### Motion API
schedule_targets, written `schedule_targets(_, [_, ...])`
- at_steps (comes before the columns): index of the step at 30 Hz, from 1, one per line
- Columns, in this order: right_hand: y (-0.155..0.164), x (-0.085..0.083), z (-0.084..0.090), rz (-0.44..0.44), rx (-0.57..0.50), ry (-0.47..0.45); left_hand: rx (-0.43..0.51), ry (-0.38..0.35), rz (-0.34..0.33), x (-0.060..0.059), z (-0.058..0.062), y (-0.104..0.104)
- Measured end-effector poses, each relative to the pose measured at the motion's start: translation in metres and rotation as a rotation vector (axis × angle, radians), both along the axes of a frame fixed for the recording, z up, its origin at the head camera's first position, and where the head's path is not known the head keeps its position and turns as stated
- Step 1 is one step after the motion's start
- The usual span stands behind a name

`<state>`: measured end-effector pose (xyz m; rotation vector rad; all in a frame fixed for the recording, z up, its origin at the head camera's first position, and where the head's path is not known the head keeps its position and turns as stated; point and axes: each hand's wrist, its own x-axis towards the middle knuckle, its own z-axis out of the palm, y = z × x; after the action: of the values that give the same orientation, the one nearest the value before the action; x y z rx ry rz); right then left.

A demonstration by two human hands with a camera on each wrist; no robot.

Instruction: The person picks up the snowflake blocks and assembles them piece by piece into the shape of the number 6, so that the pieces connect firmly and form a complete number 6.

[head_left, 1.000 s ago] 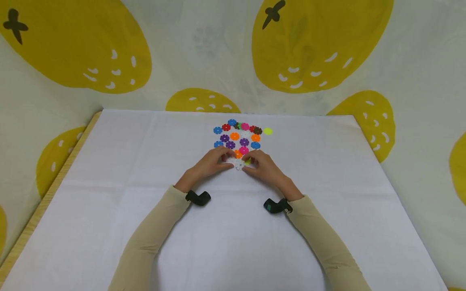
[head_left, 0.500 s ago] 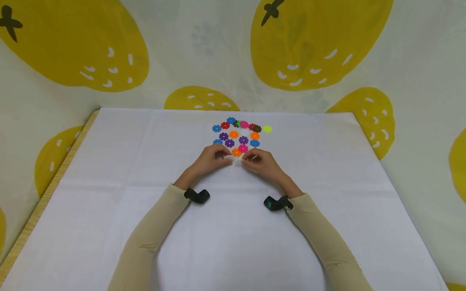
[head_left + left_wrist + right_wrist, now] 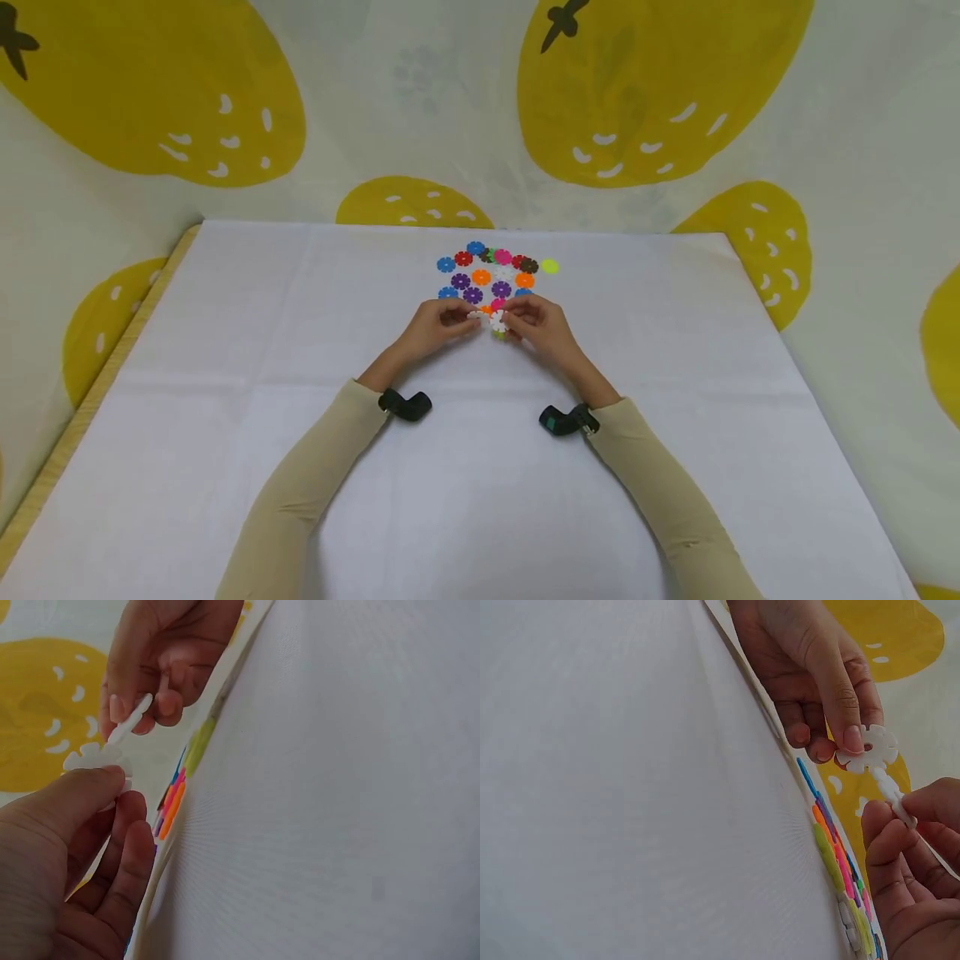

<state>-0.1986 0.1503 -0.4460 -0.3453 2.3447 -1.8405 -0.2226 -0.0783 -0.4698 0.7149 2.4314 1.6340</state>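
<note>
Two-handed work with notched plastic snowflake discs over a white-covered desk (image 3: pixel 480 500). The left hand (image 3: pixel 438 327), at 9 o'clock of the work, pinches a first white disc (image 3: pixel 97 759) between thumb and index finger. The right hand (image 3: pixel 542 323), at 3 o'clock, likewise pinches a second white disc (image 3: pixel 894 799). In both wrist views the two pieces are clear of the desk surface, one turned roughly across the other, their rims touching or nearly so; whether a notch is engaged cannot be told.

At 12 o'clock of the hands lies a cluster of further discs, flat on the desk. It includes a blue disc (image 3: pixel 476 248) on its far edge, an orange disc (image 3: pixel 481 277) near its middle, a purple disc (image 3: pixel 501 289) toward 4 o'clock of that orange one, and a yellow-green disc (image 3: pixel 551 267) at the cluster's 2 to 3 o'clock margin. Several neighbours touch or overlap.

Progress, as judged from this arrangement: two pieces are off the desk and aligned rim to rim, so the pairing seems close to complete, with firm seating of the notches unconfirmed. The coloured discs lie unheld, and none is seen standing slotted into another.
</note>
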Motion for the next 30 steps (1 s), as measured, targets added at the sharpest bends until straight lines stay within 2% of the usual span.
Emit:
schedule_targets(6, [0.000,0.001,-0.005,-0.049,-0.035,-0.064,-0.018,-0.024,-0.007,0.004,-0.002,0.000])
schedule_targets(14, [-0.005,0.000,-0.003,-0.109,-0.085,-0.151,-0.005,0.017,-0.009,0.002,-0.001,-0.001])
schedule_targets(19, [-0.007,0.002,-0.002,-0.096,-0.120,-0.225,-0.025,0.038,-0.014,0.002,0.000,-0.001])
schedule_targets(26, [-0.010,0.004,-0.004,-0.102,-0.115,-0.233,-0.025,0.062,0.001,0.005,0.003,-0.001])
schedule_targets(30, [-0.011,0.005,-0.004,-0.099,-0.103,-0.223,-0.017,0.085,-0.016,0.006,0.004,-0.001])
